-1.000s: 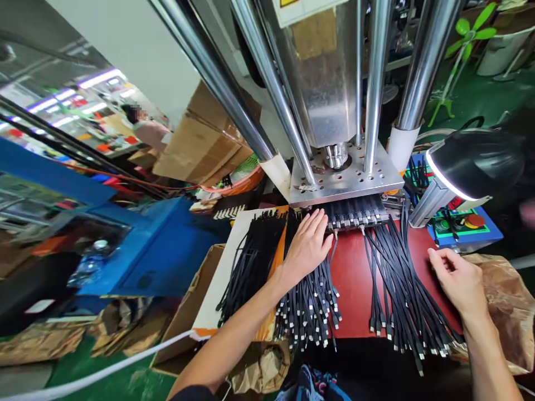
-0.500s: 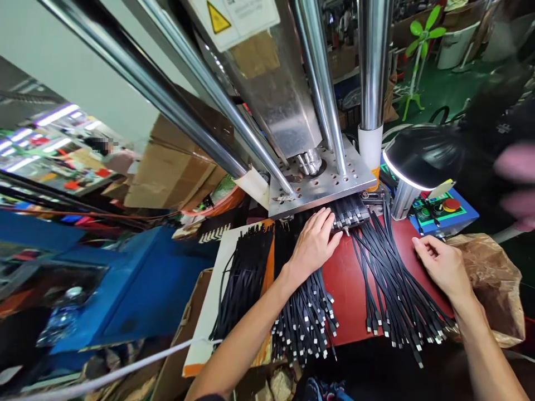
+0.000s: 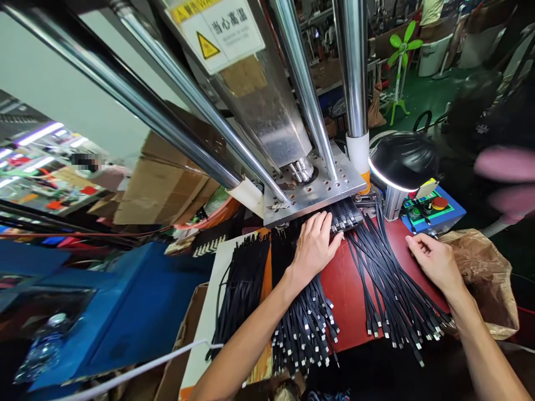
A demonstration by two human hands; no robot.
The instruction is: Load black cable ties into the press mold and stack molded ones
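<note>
My left hand [image 3: 316, 240] lies at the left end of a dark fixture [image 3: 346, 219] under the press plate. Its fingers reach along the fixture's end and the thumb sits at the front edge, gripping the corner. A row of silvery connectors shows in the fixture, and part of it is hidden under the plate. Black flat cables [image 3: 387, 284] with metal-tipped plugs fan out to its right. Beside them my right hand [image 3: 432, 257] is loosely closed above the red work surface [image 3: 345, 301], with nothing visible in it. Another bunch of cables [image 3: 307, 323] lies below my left forearm.
The steel press plate [image 3: 313, 186] hangs over the fixture between thick metal rods. At the right stand a black lamp [image 3: 403, 161], a blue control box [image 3: 447, 214] with a red button, and a brown bag [image 3: 487, 278]. More cables [image 3: 244, 278] lie on a white board at the left.
The head view has turned slightly, showing more of the press label. Both hands keep nearly the same places, the left at the fixture, the right closed beside the cables.
</note>
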